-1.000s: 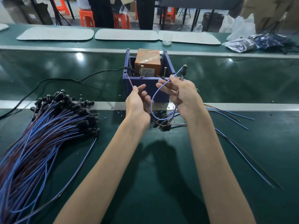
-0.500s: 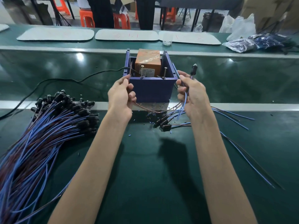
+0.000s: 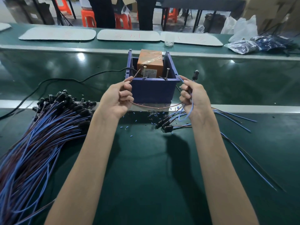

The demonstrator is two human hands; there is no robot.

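Brown wire (image 3: 155, 108) sags in a shallow arc between both hands, just in front of the blue box (image 3: 153, 90) standing mid-counter (image 3: 146, 168). Left hand (image 3: 116, 101) pinches one end between thumb and fingers, with the tip angled up near the box's left screw (image 3: 143, 67). Right hand (image 3: 193, 98) curls round the blue wire (image 3: 192, 104), and the black connector (image 3: 194, 75) pokes up above it. A big wire bundle (image 3: 40, 135) sprawls toward the counter's left edge.

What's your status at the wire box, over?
Left hand pinches brown wire, tip over left edge of blue box. Right hand grips blue wire and black connector. Loose leads lie under right hand, clear of both tips.
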